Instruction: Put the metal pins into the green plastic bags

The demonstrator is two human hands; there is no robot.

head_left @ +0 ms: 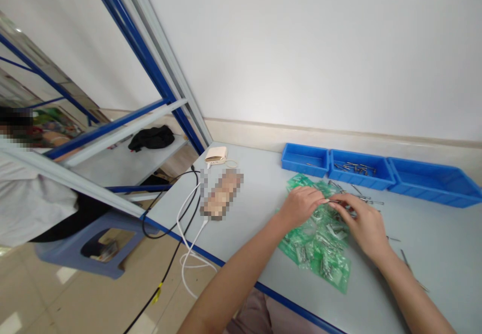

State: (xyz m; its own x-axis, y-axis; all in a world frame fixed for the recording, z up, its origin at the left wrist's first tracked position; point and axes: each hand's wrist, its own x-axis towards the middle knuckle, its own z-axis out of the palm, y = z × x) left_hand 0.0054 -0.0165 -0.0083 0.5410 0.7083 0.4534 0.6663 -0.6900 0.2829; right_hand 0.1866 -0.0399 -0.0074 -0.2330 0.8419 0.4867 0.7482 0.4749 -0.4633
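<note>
In the head view I have three blue bins in a row, all beyond the bags (309, 243) on the bench (256, 268). The left bin (305, 165) holds a small metal piece (309, 164) on its floor. The middle bin (386, 173) holds a loose heap of metal pins (354, 167). The right bin (429, 187) stands beyond the bags and off to their right. The bags themselves are clear green plastic, overlapping, with metal parts showing through; I can't count them.

Both hands are over the far part of the bags. I read the left hand (301, 207) as closed narrow, its fingertips pinching one end of a slim pin (333, 201). The right hand (364, 221) is narrow too, thumb and finger on the same pin, so it spans the small gap between the two hands. Whether the right palm hides more pins, I can't tell.

Right of the bags, loose pins (413, 269) lie on the bench, with others close to their far edge. Well left of the bags I see a pixelated object (222, 196) on a white cable (195, 247), and a cream box (216, 154) beyond it.
</note>
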